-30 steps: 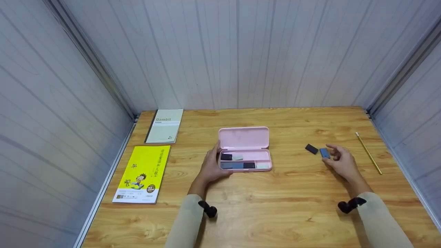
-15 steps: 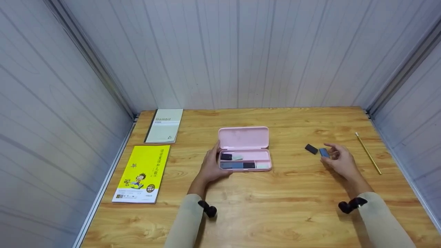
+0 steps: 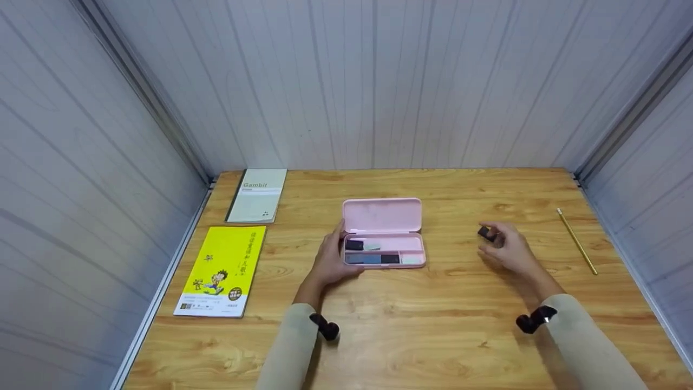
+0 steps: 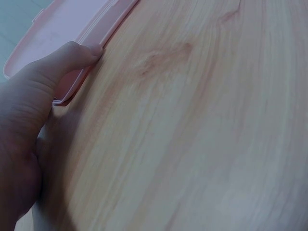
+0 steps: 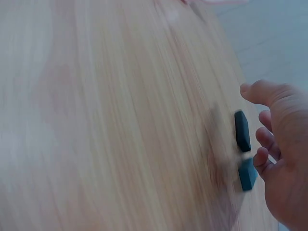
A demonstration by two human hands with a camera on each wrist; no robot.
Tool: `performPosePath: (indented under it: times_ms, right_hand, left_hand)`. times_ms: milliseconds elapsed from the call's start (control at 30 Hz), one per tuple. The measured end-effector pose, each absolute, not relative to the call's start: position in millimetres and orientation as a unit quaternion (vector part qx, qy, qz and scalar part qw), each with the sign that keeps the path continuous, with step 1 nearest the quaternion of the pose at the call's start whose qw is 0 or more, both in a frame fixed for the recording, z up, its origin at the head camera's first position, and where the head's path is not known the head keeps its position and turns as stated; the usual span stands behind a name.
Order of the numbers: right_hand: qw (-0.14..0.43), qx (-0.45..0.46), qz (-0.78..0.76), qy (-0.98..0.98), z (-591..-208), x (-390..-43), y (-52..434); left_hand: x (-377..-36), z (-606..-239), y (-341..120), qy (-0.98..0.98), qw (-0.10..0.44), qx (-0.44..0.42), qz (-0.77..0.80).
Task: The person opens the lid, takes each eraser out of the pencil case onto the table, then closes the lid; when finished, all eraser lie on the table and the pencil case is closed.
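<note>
My left hand (image 3: 328, 260) holds the left end of an open pink pencil case (image 3: 414, 245). Its thumb lies along the front edge, also seen on the pink case (image 4: 89, 33) in the left wrist view. Dark, blue-grey and whitish block-shaped erasers lie in the case's compartments. Over to the right, the thumb and index finger of my right hand (image 3: 511, 250) stand apart around a black eraser (image 3: 485, 233). In the right wrist view, a blue eraser (image 5: 247, 178) sits by the curled other fingertips, beyond the black eraser (image 5: 242, 131); whether they touch it is unclear. In the head view the hand hides it.
A gold pencil (image 3: 577, 241) lies on the wooden table (image 3: 411, 330) to the right. At the left are a yellow book (image 3: 216, 254) and, behind it, a pale notebook (image 3: 259, 200). Panel walls (image 3: 373, 86) enclose the table's back and sides.
My right hand has moved left from around the blue eraser to the black one; the blue eraser is now hidden in the head view. My left hand keeps its hold on the pencil case.
</note>
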State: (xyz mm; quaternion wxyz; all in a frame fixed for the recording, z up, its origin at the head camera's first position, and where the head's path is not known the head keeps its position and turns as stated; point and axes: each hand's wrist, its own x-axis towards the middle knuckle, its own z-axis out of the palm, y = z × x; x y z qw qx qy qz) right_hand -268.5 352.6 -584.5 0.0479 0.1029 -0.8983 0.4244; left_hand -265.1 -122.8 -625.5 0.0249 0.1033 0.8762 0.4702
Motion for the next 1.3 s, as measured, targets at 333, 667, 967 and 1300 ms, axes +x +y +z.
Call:
performPosePath:
  times_ms: [333, 667, 967, 1300]
  right_hand:
    - [0.009, 0.145, 0.419, -0.896, -584.2, -277.8, 303.0]
    - [-0.032, 0.199, 0.42, -0.885, -579.3, -282.8, 249.9]
    - [-0.076, 0.219, 0.432, -0.871, -577.9, -281.7, 209.2]
    - [-0.106, 0.231, 0.447, -0.858, -574.4, -283.4, 170.4]
  left_hand:
    - [-268.0, -627.1, -123.3, 0.875, 0.021, 0.109, 0.471]
    - [-267.1, -626.2, -124.1, 0.873, 0.01, 0.119, 0.472]
    - [-266.2, -627.1, -124.1, 0.874, 0.027, 0.108, 0.473]
    - [-266.0, -625.9, -123.6, 0.873, 0.028, 0.105, 0.476]
